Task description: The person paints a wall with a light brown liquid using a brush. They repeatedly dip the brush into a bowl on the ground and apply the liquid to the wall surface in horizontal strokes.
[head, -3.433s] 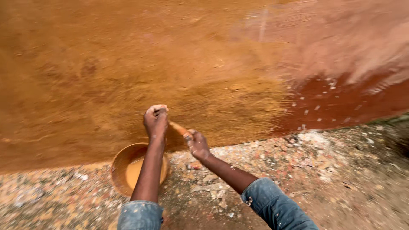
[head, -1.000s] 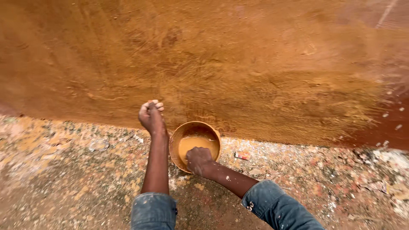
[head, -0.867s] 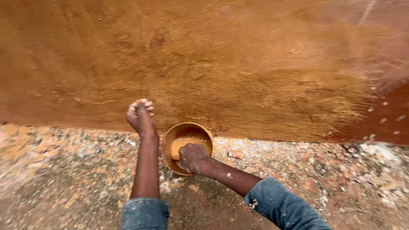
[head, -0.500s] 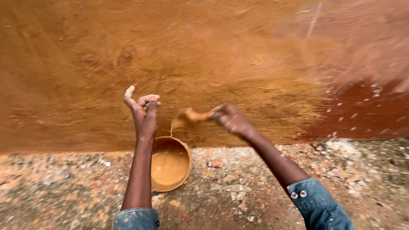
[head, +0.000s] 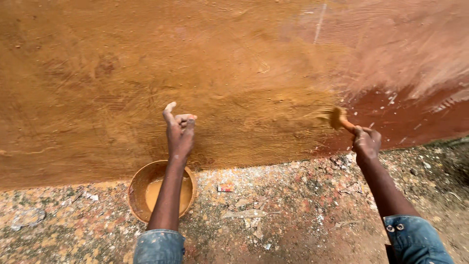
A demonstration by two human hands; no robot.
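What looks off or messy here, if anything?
The ground along the wall is littered with paint flecks and flaky scraps. The wall's coat is uneven: ochre on the left, bare dark red at lower right beyond the brush. The bowl sits upright, unspilled.

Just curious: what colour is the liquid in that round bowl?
Ochre-yellow, like the round bowl itself; head view.

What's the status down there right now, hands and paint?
Right hand gripping brush, bristles at the wall. Left hand loosely curled, empty, by the wall. Bowl of ochre paint on the ground under left arm. Nothing in the way.
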